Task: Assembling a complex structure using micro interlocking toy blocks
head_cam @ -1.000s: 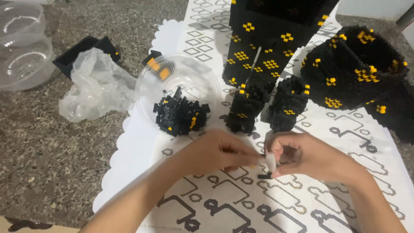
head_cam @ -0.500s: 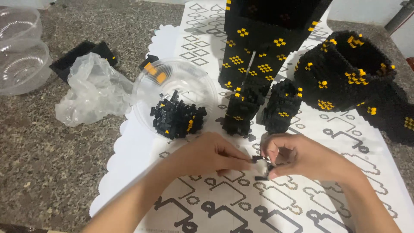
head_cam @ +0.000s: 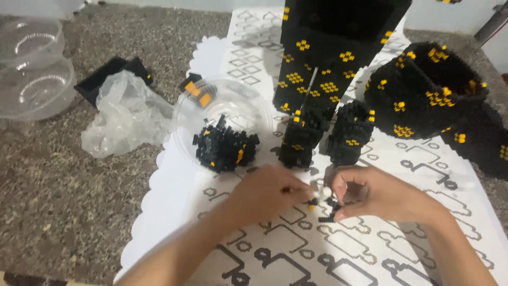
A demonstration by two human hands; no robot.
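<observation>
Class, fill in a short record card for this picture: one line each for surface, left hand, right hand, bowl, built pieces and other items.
Surface: white mat with black outline pattern on a speckled stone counter
Left hand: left hand pinching small black bricks
Right hand: right hand pinching the same bricks
Bowl: clear bowl holding loose black and yellow bricks
Built pieces: black tower with yellow dots; round black piece
Other items: crumpled plastic bag; empty clear containers

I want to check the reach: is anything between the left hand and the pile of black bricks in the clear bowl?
Only the clear bowl's low rim. The bricks lie just beyond the left hand, nothing else between. Both hands pinch small pieces.
</observation>
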